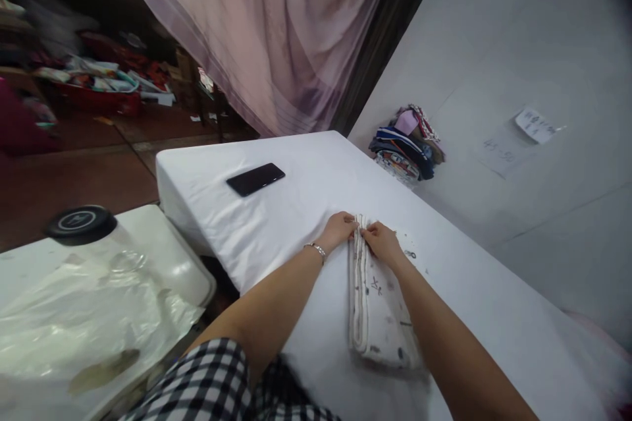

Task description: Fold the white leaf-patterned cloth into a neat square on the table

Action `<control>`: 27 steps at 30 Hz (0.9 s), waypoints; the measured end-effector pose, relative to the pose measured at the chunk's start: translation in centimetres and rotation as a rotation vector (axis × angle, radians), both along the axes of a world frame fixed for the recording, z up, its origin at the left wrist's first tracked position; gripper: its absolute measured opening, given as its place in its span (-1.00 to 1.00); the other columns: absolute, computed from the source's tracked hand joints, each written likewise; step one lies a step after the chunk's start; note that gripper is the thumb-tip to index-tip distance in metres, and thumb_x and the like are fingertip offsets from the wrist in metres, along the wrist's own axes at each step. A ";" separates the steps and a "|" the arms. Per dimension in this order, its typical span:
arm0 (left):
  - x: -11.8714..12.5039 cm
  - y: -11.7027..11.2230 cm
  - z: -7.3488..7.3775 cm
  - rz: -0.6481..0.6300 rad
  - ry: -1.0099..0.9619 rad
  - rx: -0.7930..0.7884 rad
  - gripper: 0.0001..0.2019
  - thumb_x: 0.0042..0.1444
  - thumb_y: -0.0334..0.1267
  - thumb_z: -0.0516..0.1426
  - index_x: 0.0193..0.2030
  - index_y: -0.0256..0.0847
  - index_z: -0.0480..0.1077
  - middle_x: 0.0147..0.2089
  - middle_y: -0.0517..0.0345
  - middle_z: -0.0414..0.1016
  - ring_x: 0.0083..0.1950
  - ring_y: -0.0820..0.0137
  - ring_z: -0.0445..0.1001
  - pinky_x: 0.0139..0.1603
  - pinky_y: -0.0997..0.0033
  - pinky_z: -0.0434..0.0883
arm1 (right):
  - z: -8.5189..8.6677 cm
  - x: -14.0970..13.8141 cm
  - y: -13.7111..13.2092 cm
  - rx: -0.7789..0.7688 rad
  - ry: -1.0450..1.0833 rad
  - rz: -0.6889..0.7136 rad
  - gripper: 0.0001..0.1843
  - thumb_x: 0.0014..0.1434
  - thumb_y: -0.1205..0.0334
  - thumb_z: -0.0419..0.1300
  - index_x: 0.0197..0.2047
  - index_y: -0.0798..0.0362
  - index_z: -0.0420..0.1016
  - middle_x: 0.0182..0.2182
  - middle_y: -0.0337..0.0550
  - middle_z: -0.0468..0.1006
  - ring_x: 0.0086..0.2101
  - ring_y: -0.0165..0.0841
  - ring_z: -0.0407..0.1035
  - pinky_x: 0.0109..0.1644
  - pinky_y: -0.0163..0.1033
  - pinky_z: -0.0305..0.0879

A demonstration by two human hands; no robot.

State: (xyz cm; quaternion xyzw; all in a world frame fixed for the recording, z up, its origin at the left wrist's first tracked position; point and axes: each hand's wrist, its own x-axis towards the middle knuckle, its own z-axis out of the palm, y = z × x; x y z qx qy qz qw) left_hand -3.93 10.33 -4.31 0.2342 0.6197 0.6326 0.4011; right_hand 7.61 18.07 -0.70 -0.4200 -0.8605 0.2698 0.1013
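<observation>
A folded white cloth with small printed figures (pixel 378 306) lies lengthwise on the white-covered table (pixel 276 223). Both hands meet at its far end. My left hand (pixel 338 228), a thin bracelet on its wrist, has its fingers curled onto the cloth's far left corner. Pinching the same far edge from the right side is my right hand (pixel 382 241). The layered fold edges show along the cloth's left side.
A black phone (pixel 255 178) lies on the table's far left part. A pile of folded coloured clothes (pixel 407 144) sits against the white wall at the back. To the left stands a white chair with clear plastic sheeting (pixel 89 315) and a black-lidded jar (pixel 81 223).
</observation>
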 end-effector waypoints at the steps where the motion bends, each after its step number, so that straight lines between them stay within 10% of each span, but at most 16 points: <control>1: 0.0 0.1 -0.1 0.002 0.009 -0.005 -0.79 -0.01 -0.40 0.13 -0.18 -0.36 0.36 -0.37 0.10 0.45 -0.52 0.53 0.38 -0.49 0.53 0.39 | -0.2 0.0 0.1 -0.048 0.028 0.004 -0.77 0.01 0.04 0.11 -0.47 0.04 0.34 -0.75 -0.34 0.34 -0.71 -0.47 0.22 -0.61 -0.37 0.05; 12: 0.2 0.1 -0.2 0.021 0.100 -0.057 -0.74 -0.09 -0.42 0.15 -0.18 -0.30 0.36 -0.15 -0.01 0.45 -0.40 0.48 0.42 -0.51 0.56 0.37 | -0.2 0.1 -0.6 -0.249 0.269 0.022 -0.80 -0.04 0.08 0.10 -0.47 0.05 0.29 -0.76 -0.40 0.27 -0.74 -0.50 0.18 -0.69 -0.41 0.05; 27: 0.0 -0.5 0.6 -0.064 0.563 -0.168 -0.84 -0.06 -0.29 0.08 -0.57 -0.25 0.41 -0.58 0.16 0.41 -0.44 0.42 0.38 -0.40 0.49 0.23 | -0.4 -0.5 -0.7 -0.221 0.268 -0.050 -0.85 -0.05 0.13 0.08 -0.47 0.04 0.28 -0.75 -0.42 0.26 -0.75 -0.48 0.18 -0.70 -0.39 0.05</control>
